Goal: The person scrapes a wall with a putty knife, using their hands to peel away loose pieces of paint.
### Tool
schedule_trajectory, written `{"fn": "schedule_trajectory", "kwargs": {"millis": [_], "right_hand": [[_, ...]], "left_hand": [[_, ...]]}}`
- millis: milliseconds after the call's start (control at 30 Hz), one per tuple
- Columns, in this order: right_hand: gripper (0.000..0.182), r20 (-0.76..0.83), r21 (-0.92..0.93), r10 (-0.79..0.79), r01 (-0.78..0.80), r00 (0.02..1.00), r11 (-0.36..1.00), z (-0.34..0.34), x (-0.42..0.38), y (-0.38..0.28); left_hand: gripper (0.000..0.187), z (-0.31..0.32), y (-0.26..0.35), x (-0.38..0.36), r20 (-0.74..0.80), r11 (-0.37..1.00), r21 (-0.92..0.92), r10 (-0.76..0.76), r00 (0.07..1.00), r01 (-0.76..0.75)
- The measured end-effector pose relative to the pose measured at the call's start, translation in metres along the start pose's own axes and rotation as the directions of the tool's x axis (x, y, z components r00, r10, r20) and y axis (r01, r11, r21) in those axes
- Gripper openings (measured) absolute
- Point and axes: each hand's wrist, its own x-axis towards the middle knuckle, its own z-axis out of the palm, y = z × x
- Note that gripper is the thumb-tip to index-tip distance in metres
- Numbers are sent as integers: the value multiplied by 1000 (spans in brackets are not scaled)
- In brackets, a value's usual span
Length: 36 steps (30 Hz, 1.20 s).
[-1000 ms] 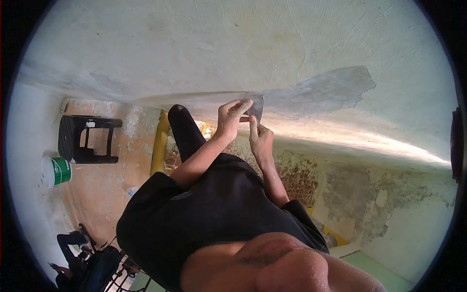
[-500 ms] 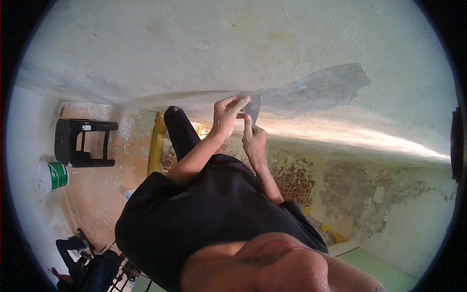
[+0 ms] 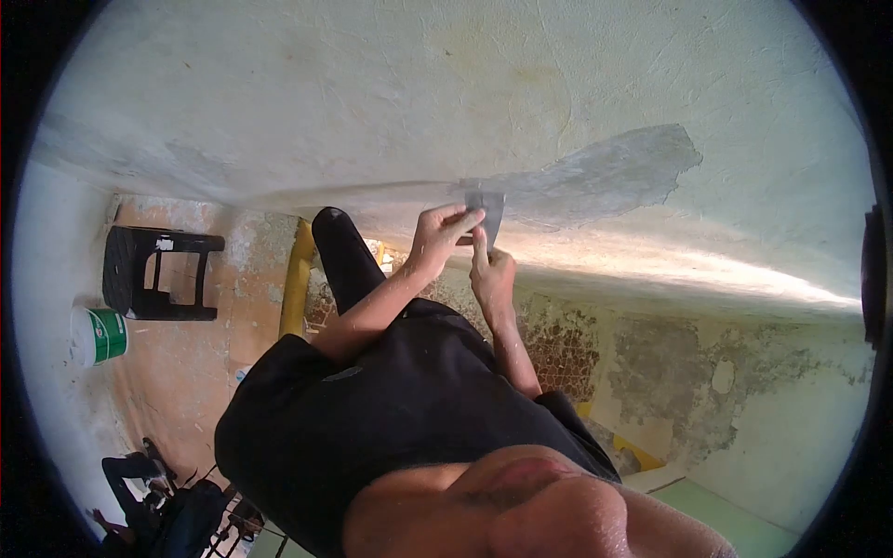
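Both of my hands are closed on a scraper with a flat grey metal blade [image 3: 493,210]. Its blade edge is at the wall [image 3: 391,93], by the left end of a bare grey patch [image 3: 614,177] where the surface layer is gone. The fingers of my left hand [image 3: 435,244] pinch the blade from the left side. My right hand [image 3: 493,279] grips it from below, thumb stretched up along the blade. The handle is mostly hidden in the right hand. Whitish specks dot both forearms.
At left a black plastic stool [image 3: 158,272] stands on the worn floor near a white and green bucket [image 3: 99,337]. A person in dark clothes [image 3: 191,516] is at lower left. A yellow beam-like edge [image 3: 298,279] runs beside my leg. The far wall [image 3: 670,363] is stained and peeling.
The scraper and both hands have shifted slightly down in the view, toward my body. More of the blade's face now shows. Both hands keep their hold.
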Motion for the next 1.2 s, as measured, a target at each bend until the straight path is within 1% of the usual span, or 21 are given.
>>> {"fn": "schedule_trajectory", "kwargs": {"millis": [33, 133, 167, 200, 267, 300, 333, 533, 567, 633, 667, 733, 767, 867, 900, 933, 967, 1000, 1067, 1100, 1200], "right_hand": [[75, -44, 57, -85, 88, 995, 995, 4, -7, 10], [76, -40, 24, -20, 21, 999, 1000, 5, -1, 27], [76, -43, -15, -39, 38, 998, 999, 1, 8, 10], [76, -44, -13, -31, 30, 999, 999, 0, 13, -2], [76, -22, 27, -49, 50, 999, 998, -3, 19, -18], [76, -25, -5, -29, 29, 999, 1000, -1, 21, -6], [76, -28, -9, -33, 33, 999, 999, -5, 16, -9], [73, -75, -43, -61, 58, 995, 997, -7, -13, 9], [75, -34, -54, -20, 19, 999, 998, -11, -7, 2], [72, -17, -59, 3, -4, 1000, 998, -13, 18, -22], [69, -2, -65, 22, -22, 1000, 998, -13, 22, -25], [70, -27, -71, -35, 33, 999, 997, -14, 24, -23], [69, -3, -97, -11, 11, 1000, 995, -18, 15, -29], [63, 21, -96, 17, -15, 1000, 995, -14, -11, -13], [68, -57, -61, -69, 65, 996, 996, -8, -14, 11], [75, -134, -34, -150, 146, 980, 989, -8, -17, 8], [64, -33, -84, -50, 47, 998, 995, -15, -15, 5], [64, -27, -85, -45, 42, 999, 996, -19, -6, 1], [69, 22, -153, 1, 2, 1000, 988, -24, 18, -37], [74, -23, -83, 18, -20, 1000, 996, -19, 24, -34], [75, -7, -109, -12, 11, 1000, 994, -22, 14, -35]], "left_hand": [[17, 0, -3, -6, 13, 1000, 25, -16, 1000, 16], [17, 8, -12, -9, -46, 998, 13, -60, 997, 60], [17, 13, -9, 2, -88, 1000, -18, 8, 996, -9], [17, 11, -4, 11, -88, 1000, -16, 0, 996, -2], [18, 10, 13, 23, -37, 997, 65, 49, 998, -47], [19, 8, 8, 20, -3, 997, -8, 77, 997, -77], [19, 9, 9, 14, 0, 997, -12, 80, 997, -80], [19, 16, -11, -15, -44, 997, -40, -62, 997, 60], [19, 17, -9, -10, -49, 997, -41, -64, 997, 63], [21, 18, 7, 17, -46, 994, -29, 108, 993, -110], [20, 15, 13, 27, -17, 992, -6, 123, 992, -123], [19, 16, 9, 19, -9, 991, -80, 106, 994, -106], [19, 17, 9, 14, -10, 990, -85, 116, 993, -116], [17, 9, -6, -7, -28, 999, -43, -7, 1000, 6], [16, 8, -15, -13, -17, 999, -47, -24, 1000, 23], [16, 11, -17, -17, -10, 998, -52, -43, 999, 42], [17, 13, -17, -16, -11, 996, -56, -69, 998, 68], [17, 14, -15, -9, -17, 996, -56, -75, 997, 74], [17, 23, 12, 15, -12, 992, -93, 88, 996, -89], [18, 18, 18, 28, 19, 995, -41, 95, 995, -95], [19, 17, 12, 14, -5, 992, -97, 76, 997, -76]]}}
